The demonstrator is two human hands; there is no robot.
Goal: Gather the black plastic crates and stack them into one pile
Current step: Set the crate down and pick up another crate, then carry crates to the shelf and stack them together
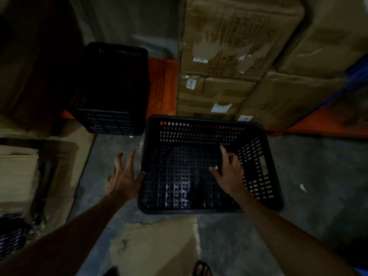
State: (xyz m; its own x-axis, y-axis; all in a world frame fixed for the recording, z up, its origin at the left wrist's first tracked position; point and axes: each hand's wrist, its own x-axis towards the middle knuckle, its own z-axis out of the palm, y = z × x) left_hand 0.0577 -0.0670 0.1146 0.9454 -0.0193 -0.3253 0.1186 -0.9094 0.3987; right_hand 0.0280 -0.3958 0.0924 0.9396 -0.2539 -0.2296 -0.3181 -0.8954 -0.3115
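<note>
A black perforated plastic crate (258, 176) sits upright on the concrete floor in front of me, nothing inside it. My left hand (124, 177) is spread open just outside its left wall, thumb touching the rim. My right hand (229, 172) hovers over the inside of the crate, fingers apart, holding nothing. A taller pile of black crates (111, 86) stands behind and to the left, against an orange pallet. Part of another black crate (11, 238) shows at the lower left edge.
Stacked cardboard boxes (239, 46) rise behind the crate on an orange pallet (328, 126). Flattened cardboard (157, 248) lies on the floor near my feet, more cardboard (20, 172) at left. Bare concrete floor (318, 176) lies to the right.
</note>
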